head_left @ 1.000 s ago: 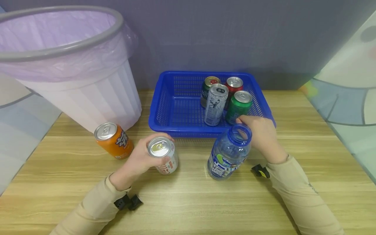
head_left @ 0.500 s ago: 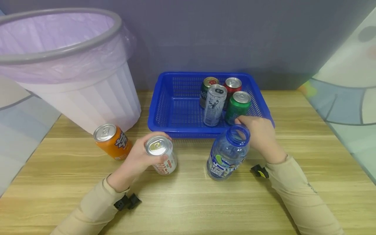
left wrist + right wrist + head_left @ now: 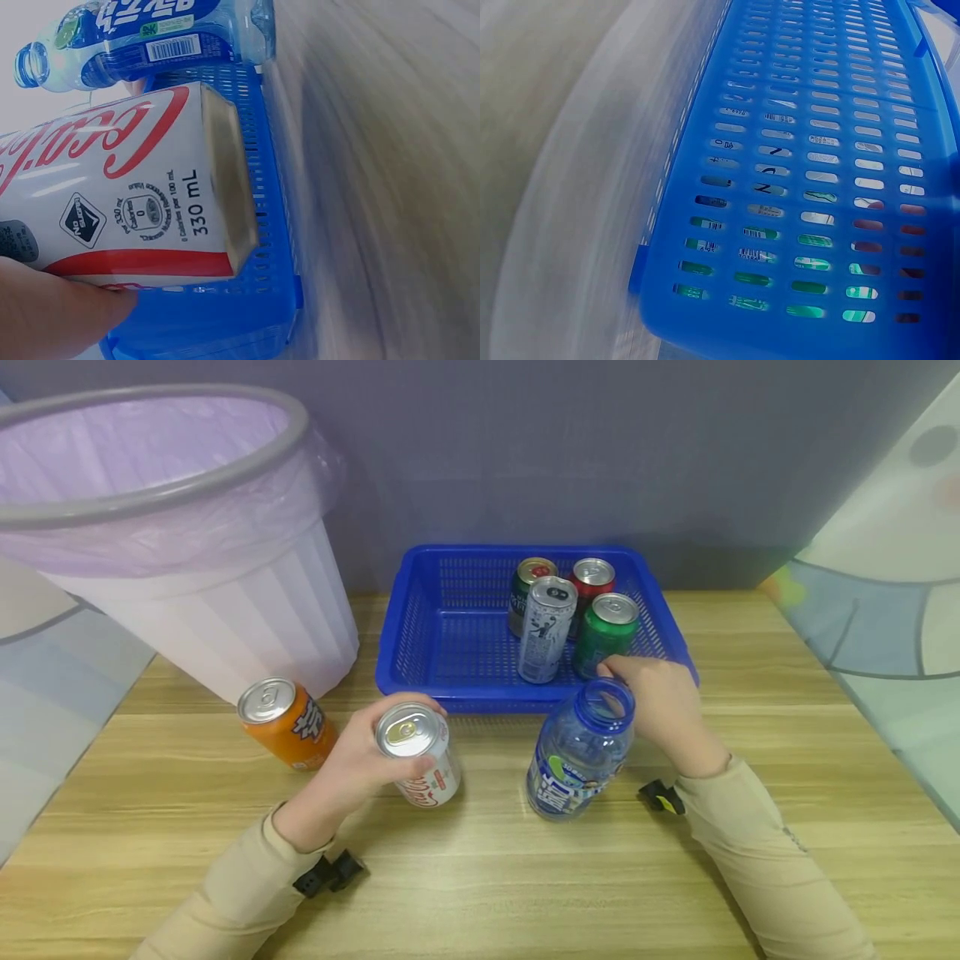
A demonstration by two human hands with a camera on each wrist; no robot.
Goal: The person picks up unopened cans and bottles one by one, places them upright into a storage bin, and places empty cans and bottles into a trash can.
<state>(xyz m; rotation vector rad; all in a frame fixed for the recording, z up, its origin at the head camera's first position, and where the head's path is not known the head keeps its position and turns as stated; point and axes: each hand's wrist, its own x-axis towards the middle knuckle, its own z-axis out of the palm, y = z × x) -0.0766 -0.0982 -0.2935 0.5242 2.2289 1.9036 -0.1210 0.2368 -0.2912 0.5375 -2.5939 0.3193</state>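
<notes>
My left hand (image 3: pixel 367 752) grips a white Coca-Cola can (image 3: pixel 431 785) in front of the blue basket (image 3: pixel 442 693). In the left wrist view, my thumb (image 3: pixel 60 307) lies along the can and its base shows. At the basket's front right, my right hand (image 3: pixel 660 702) holds the rim, fingers reaching inside beside a green can (image 3: pixel 606 631). Reddish fingers show through the top slots in the right wrist view; the thumb is hidden there. A blue plastic bottle (image 3: pixel 570 768), uncapped, stands between the hands. An orange soda can (image 3: pixel 292 727) sits left of my left hand.
Inside the basket stand a tall silver can (image 3: pixel 546 635), a dark green can with a gold top (image 3: pixel 522 602) and a red can (image 3: pixel 596 578). A large white bin (image 3: pixel 255 618) with a purple liner rises at the back left. A dark partition (image 3: pixel 525 468) stands behind.
The left hand with the Coca-Cola can shifts only slightly. The right hand stays at the basket, and the whole view drifts a little.
</notes>
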